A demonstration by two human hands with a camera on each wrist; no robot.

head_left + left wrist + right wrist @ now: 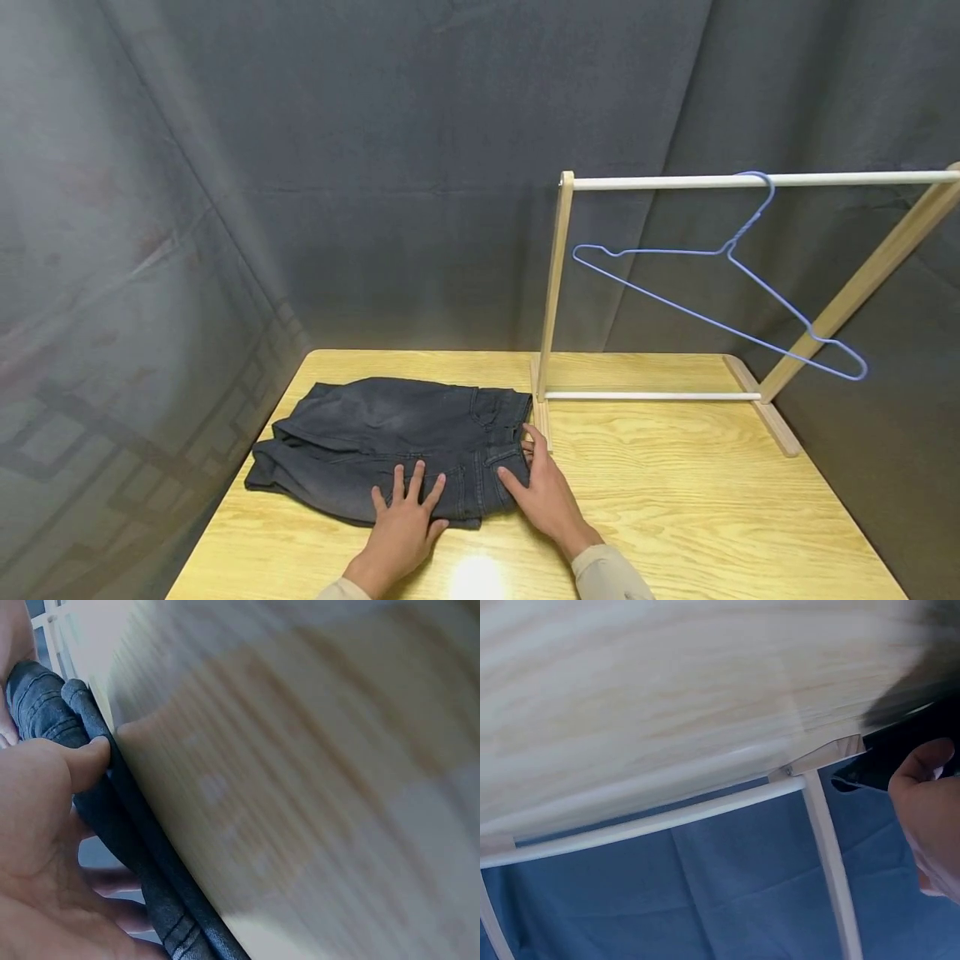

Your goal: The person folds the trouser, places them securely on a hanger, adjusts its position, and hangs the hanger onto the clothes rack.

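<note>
A pair of dark jeans (420, 417) lies flat on the table, its legs to the left and its waistband (517, 417) to the right. With fingers spread, my left hand (401, 529) rests on the near side of the jeans. In the left wrist view, that thumb touches the folded edge of the dark cloth (142, 832). My right hand (551, 496) grips the waistband at its near right end, thumb on top and fingertips partly hidden at the opening. The right wrist view shows the right hand (934, 817) at the edge of the dark fabric.
A wooden rack with a white top rod (660, 182) stands at the table's back right. A blue wire hanger (675, 307) hangs from that rod. The rack's left foot (542, 417) is close beside the waistband. Grey cloth (420, 183) surrounds the wooden table (675, 500) at the back and sides.
</note>
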